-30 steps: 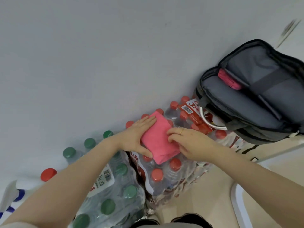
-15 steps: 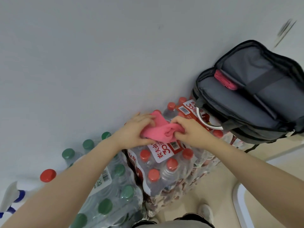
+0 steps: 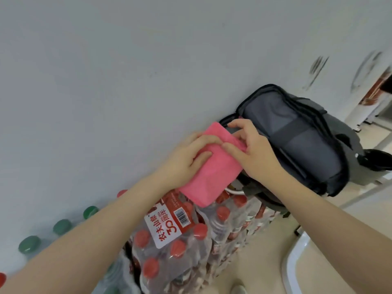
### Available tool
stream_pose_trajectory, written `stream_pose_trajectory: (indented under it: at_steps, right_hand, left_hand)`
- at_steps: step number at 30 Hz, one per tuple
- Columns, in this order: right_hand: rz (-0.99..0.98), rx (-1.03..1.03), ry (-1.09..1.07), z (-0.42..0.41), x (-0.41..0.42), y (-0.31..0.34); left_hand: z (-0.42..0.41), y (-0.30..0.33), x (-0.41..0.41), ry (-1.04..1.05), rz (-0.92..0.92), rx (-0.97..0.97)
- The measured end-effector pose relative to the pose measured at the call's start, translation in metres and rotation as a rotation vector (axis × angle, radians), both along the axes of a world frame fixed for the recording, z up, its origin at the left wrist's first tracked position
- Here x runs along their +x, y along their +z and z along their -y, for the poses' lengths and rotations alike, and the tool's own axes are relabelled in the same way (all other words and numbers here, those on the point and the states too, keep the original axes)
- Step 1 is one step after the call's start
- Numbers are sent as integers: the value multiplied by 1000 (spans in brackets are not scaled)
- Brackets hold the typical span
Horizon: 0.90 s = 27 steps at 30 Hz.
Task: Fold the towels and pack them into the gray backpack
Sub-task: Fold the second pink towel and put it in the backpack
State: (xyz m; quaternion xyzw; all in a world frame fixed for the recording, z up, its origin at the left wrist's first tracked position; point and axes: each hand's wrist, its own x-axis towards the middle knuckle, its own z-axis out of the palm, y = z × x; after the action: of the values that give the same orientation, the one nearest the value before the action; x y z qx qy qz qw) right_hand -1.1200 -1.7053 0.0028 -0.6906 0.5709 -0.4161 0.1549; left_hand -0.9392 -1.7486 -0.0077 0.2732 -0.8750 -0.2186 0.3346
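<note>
Folded pink cloth towel [image 3: 212,166] sits in the frame's middle, gripped by left hand [image 3: 186,160] and right hand [image 3: 254,153], just beside the open gray fabric backpack [image 3: 307,145] at right.

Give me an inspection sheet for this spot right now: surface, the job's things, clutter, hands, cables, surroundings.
Surface: shrink-wrapped packs of red-capped water bottles serve as the worktop.
Job's things: folded pink towel held above the packs, its far end at the mouth of the open gray backpack.
Clutter: green-capped bottles along the wall.
Hands: left hand and right hand both grip the towel.
Cables: nothing seen.
Surroundings: pale wall with scuff marks, light floor.
</note>
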Motion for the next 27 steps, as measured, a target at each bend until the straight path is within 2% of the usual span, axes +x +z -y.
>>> stream_pose_trajectory:
  at_steps: [3, 6, 8, 10, 12, 14, 15, 21, 27]
  right_hand:
    - [-105, 43, -27, 4, -25, 2]
    - [-543, -67, -228, 15, -58, -8]
    - [-692, -124, -406, 22, -85, -16]
    - [-753, -21, -507, 25, -110, -26]
    - [-826, 205, -477, 28, -131, -36]
    - [-837, 381, -407, 32, -143, -43]
    - [-829, 395, -398, 34, -146, -45]
    - [-940, 337, -356, 47, -152, -33]
    - [-893, 258, -373, 52, -179, 6]
  left_hand:
    - [12, 3, -27, -29, 51, 41]
    - [22, 0, -51, -38, 120, 149]
    - [27, -4, -64, -31, 140, 180]
    - [33, -4, -73, -21, 119, 209]
    - [39, -3, -79, -18, 110, 236]
    - [46, -3, -84, -15, 120, 269]
    - [49, -2, -86, -11, 122, 283]
    - [57, 3, -105, -60, 78, 498]
    - [65, 11, -146, -131, 181, 537]
